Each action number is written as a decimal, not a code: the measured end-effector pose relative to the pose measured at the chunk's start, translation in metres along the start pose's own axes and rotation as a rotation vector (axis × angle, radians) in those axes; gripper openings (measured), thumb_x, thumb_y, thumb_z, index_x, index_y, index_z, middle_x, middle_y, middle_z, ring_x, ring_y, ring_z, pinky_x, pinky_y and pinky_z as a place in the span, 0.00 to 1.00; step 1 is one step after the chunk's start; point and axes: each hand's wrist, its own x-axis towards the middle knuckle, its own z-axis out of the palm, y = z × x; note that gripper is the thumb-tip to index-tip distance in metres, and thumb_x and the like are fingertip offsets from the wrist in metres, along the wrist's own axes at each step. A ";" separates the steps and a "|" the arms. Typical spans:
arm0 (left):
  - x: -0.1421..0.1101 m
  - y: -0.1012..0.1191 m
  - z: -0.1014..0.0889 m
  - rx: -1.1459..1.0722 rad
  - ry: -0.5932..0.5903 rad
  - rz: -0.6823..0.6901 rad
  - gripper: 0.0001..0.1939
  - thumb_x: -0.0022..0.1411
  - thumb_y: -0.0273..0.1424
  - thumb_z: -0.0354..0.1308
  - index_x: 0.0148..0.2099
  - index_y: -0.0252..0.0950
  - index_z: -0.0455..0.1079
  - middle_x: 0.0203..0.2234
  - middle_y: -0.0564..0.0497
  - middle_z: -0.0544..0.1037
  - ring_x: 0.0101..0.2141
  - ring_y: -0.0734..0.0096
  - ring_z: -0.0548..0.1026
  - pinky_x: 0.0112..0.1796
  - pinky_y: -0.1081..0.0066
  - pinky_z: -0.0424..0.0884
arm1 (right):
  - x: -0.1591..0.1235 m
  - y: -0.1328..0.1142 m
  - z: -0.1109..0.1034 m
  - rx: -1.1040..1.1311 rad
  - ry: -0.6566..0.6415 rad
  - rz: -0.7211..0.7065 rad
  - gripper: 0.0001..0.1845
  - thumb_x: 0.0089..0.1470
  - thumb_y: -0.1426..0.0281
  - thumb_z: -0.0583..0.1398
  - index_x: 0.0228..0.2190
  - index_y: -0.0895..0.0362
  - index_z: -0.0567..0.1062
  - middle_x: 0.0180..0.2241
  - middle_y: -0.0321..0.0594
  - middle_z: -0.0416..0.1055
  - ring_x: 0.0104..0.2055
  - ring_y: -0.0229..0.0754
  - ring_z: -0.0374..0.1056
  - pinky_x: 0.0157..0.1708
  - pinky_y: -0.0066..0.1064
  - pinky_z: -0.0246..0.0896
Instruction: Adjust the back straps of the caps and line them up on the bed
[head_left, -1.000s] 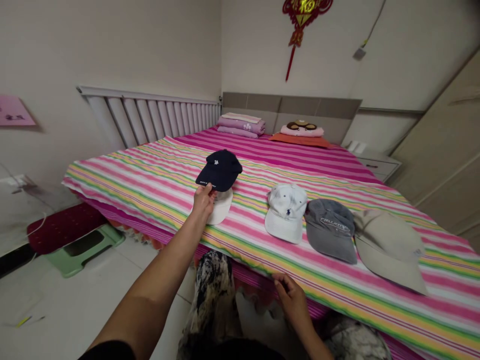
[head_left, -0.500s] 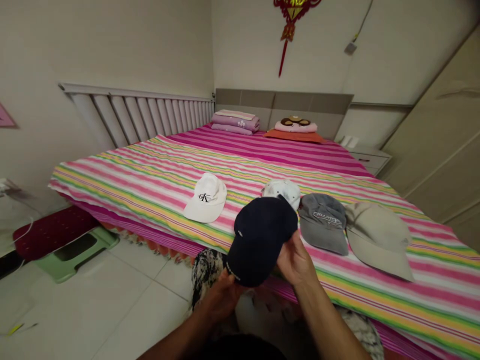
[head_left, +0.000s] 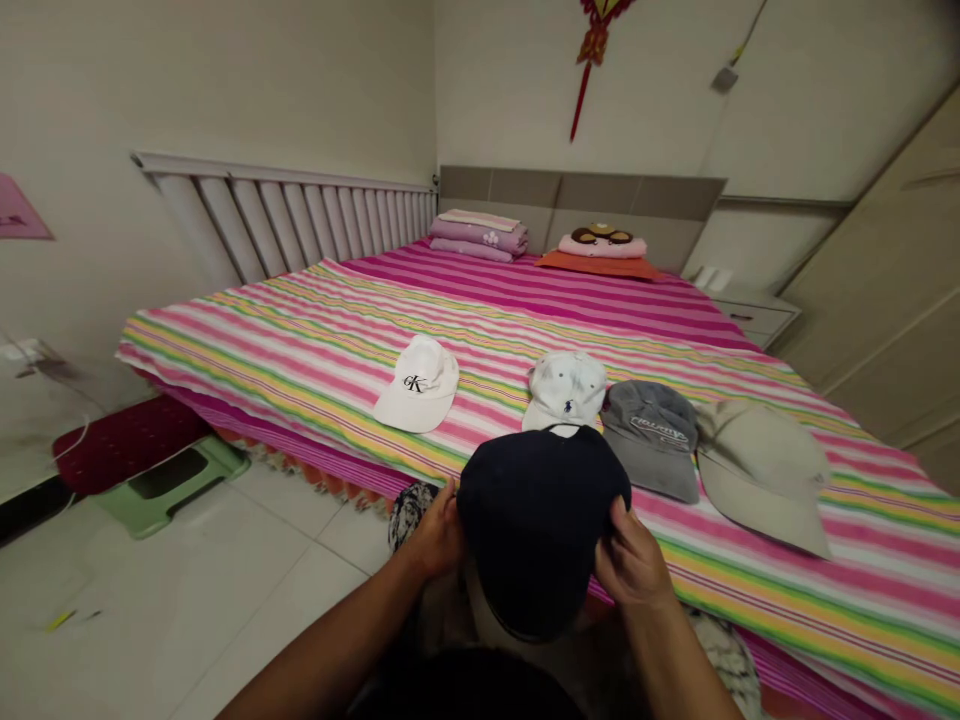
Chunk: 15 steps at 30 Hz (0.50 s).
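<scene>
I hold a dark navy cap (head_left: 536,520) close in front of me with both hands, above the near edge of the bed (head_left: 300,340). My left hand (head_left: 435,530) grips its left side and my right hand (head_left: 634,560) grips its right side, fingers curled on the fabric. On the striped bedspread beyond lie a white cap with a black logo (head_left: 417,384), a second white cap (head_left: 564,388) partly behind the navy one, a grey cap (head_left: 654,434) and a beige cap (head_left: 761,470).
Folded pink bedding (head_left: 480,235) and a pillow stack (head_left: 604,250) lie by the headboard. A radiator (head_left: 300,215) lines the left wall. A green stool with a red cushion (head_left: 142,465) stands on the tiled floor. A nightstand (head_left: 750,312) and wardrobe (head_left: 885,300) are at right.
My left hand carried the navy cap off the white logo cap and brought it toward me. My right hand rose from the bed edge and took hold of the cap too.
</scene>
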 end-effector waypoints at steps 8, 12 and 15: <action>-0.003 0.022 0.034 0.113 -0.204 0.070 0.20 0.35 0.31 0.65 0.35 0.32 0.70 0.26 0.48 0.77 0.32 0.62 0.75 0.41 0.64 0.65 | -0.014 -0.007 -0.026 -0.044 0.021 0.118 0.22 0.20 0.50 0.66 0.19 0.51 0.74 0.22 0.42 0.75 0.29 0.53 0.72 0.36 0.48 0.64; -0.004 0.025 0.045 0.129 -0.196 0.090 0.21 0.34 0.29 0.66 0.35 0.33 0.69 0.24 0.50 0.76 0.27 0.65 0.75 0.37 0.64 0.67 | -0.018 -0.010 -0.030 -0.132 0.001 0.089 0.25 0.21 0.46 0.62 0.19 0.52 0.73 0.21 0.46 0.74 0.29 0.55 0.71 0.33 0.48 0.64; -0.007 0.027 0.047 0.139 -0.191 0.081 0.21 0.32 0.27 0.68 0.34 0.33 0.70 0.24 0.50 0.77 0.25 0.66 0.75 0.34 0.67 0.69 | -0.021 -0.014 -0.030 -0.136 0.001 0.080 0.24 0.20 0.50 0.65 0.19 0.53 0.72 0.16 0.41 0.71 0.21 0.49 0.69 0.27 0.43 0.64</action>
